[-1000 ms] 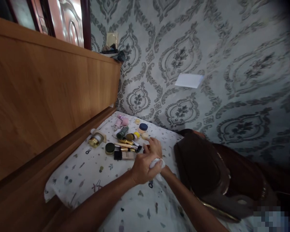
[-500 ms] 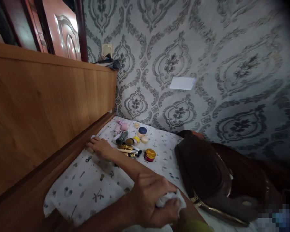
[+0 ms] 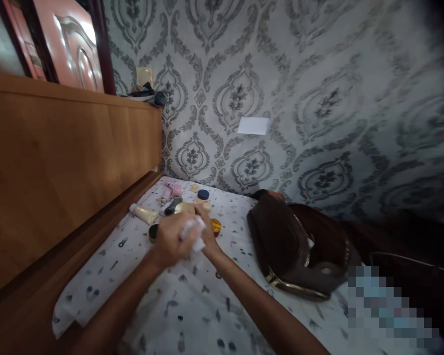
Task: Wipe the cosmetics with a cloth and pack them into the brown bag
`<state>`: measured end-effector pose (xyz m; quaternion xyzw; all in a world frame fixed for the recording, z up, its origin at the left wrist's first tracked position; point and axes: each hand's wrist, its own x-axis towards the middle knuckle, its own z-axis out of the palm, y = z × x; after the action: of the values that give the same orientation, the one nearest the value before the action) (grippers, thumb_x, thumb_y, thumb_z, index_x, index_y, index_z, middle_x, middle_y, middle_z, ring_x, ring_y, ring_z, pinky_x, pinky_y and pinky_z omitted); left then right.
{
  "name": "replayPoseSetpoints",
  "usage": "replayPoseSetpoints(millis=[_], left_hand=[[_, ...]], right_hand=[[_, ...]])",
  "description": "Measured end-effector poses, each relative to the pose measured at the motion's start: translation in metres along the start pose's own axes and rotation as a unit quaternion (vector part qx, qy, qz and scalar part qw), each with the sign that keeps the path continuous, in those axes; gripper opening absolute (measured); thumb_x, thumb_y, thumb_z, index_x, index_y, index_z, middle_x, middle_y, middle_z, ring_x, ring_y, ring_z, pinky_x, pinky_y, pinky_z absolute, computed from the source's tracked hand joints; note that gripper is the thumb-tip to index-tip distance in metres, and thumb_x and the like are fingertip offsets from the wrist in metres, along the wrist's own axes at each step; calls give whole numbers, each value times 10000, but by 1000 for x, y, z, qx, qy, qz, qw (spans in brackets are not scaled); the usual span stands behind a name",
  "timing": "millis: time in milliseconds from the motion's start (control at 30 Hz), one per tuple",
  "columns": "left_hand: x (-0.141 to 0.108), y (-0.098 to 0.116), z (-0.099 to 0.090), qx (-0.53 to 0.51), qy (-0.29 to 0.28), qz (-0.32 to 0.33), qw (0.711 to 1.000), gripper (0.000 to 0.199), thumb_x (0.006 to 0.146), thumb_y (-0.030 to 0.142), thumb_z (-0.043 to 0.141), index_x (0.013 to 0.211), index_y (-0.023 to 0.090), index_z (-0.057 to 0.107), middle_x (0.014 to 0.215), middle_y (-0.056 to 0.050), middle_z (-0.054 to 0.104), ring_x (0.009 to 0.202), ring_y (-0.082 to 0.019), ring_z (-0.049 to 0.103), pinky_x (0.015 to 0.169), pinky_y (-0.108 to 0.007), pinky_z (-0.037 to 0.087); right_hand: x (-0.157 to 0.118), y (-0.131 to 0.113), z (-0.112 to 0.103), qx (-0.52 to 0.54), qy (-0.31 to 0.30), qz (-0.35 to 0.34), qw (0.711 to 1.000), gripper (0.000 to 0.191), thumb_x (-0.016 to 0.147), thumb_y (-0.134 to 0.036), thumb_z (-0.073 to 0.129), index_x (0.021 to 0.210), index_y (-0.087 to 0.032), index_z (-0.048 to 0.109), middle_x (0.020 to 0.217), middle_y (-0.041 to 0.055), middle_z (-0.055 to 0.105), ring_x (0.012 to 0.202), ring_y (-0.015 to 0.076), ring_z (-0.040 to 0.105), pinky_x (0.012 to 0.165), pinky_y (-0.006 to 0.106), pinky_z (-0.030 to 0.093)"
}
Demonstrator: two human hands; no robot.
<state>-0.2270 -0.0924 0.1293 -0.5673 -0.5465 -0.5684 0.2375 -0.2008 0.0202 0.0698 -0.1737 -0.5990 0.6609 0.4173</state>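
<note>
My left hand (image 3: 173, 239) is closed on a crumpled white tissue (image 3: 193, 231), just above the bed's near-middle. Close beside it, my right hand (image 3: 208, 230) is partly hidden behind the tissue and smeared by motion; what its fingers hold is unclear. A round gold-topped container (image 3: 185, 208) shows right behind both hands. To their left lie a cream-coloured tube (image 3: 144, 214) and a dark round container (image 3: 154, 232). A red jar with an amber lid (image 3: 216, 227) stands just right of my right hand. The makeup brushes seen earlier are covered by my hands.
Behind are a jar with a dark blue lid (image 3: 203, 195), pink items (image 3: 176, 191) and a dark green tube (image 3: 173, 206). A brown bag (image 3: 281, 241) lies at right on the patterned sheet (image 3: 107, 291). A wooden board (image 3: 74, 143) borders the left; a papered wall rises behind.
My right hand has left the cream-coloured tube at the left and moved rightward. My left hand has moved forward with the tissue, and both hands are now together. The view has turned slightly right.
</note>
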Motion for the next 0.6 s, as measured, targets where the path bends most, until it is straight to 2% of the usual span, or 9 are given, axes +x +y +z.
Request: replayPoseSetpoints(millis=[67, 100, 133, 167, 267, 333, 433, 500, 600], left_hand=[[3, -19, 4, -6, 97, -180, 979, 235, 941, 292, 428, 757, 198, 540, 663, 28, 550, 601, -122, 510, 575, -221, 414], [2, -26, 10, -14, 135, -235, 963, 260, 949, 311, 408, 746, 198, 526, 674, 28, 539, 626, -126, 506, 590, -219, 417], [0, -30, 18, -26, 130, -265, 955, 266, 952, 327, 396, 765, 196, 532, 712, 21, 552, 676, -133, 521, 632, -224, 432], [-3, -31, 29, -42, 95, -274, 956, 260, 950, 337, 394, 801, 194, 552, 761, 9, 578, 734, -145, 544, 693, -237, 451], [-18, -20, 62, -104, -132, -214, 962, 222, 914, 356, 472, 926, 195, 625, 949, -47, 655, 972, -202, 592, 925, -317, 441], [-26, -11, 80, -141, -209, -210, 945, 226, 888, 372, 526, 975, 207, 653, 1048, -67, 664, 1074, -232, 574, 1005, -354, 395], [-28, -11, 96, -223, -202, -327, 896, 249, 837, 436, 586, 878, 208, 678, 897, -32, 681, 926, -225, 606, 916, -341, 441], [-27, -18, 103, -266, -192, -387, 862, 308, 794, 491, 611, 775, 190, 673, 759, -11, 662, 795, -206, 613, 797, -312, 478], [-31, -26, 111, -295, -172, -422, 840, 409, 763, 560, 601, 772, 159, 677, 735, -27, 670, 745, -204, 630, 711, -299, 495]], right_hand=[[-9, -7, -35, -69, -36, -38, 996, 501, 522, -291, 809, 992, -194, 665, 953, 14, 686, 918, 229, 621, 873, 373, 499], [-15, -10, -50, -106, -37, -56, 992, 526, 518, -282, 812, 1009, -182, 652, 979, 30, 687, 921, 231, 619, 865, 371, 497], [-20, -11, -62, -144, -34, -76, 986, 523, 546, -285, 799, 1031, -174, 635, 1004, 45, 683, 930, 230, 616, 855, 366, 494], [-26, -11, -72, -177, -28, -95, 979, 500, 581, -284, 776, 1042, -168, 623, 1019, 58, 678, 934, 229, 615, 841, 360, 492], [-41, -9, -90, -256, -1, -154, 954, 374, 666, -233, 680, 1028, -170, 611, 994, 67, 670, 903, 221, 610, 802, 348, 484], [-49, -8, -97, -296, 9, -182, 938, 308, 687, -187, 626, 994, -176, 611, 942, 57, 659, 869, 214, 600, 790, 346, 478], [-60, -10, -105, -300, -3, -187, 935, 320, 651, -165, 654, 969, -180, 623, 937, 53, 649, 877, 218, 586, 812, 352, 474], [-65, -12, -109, -251, -15, -162, 954, 392, 621, -192, 716, 1005, -185, 637, 991, 57, 658, 914, 223, 587, 849, 356, 472], [-70, -10, -113, -102, -15, -68, 992, 500, 601, -241, 783, 1080, -201, 645, 1042, 43, 679, 953, 217, 607, 894, 351, 473]])
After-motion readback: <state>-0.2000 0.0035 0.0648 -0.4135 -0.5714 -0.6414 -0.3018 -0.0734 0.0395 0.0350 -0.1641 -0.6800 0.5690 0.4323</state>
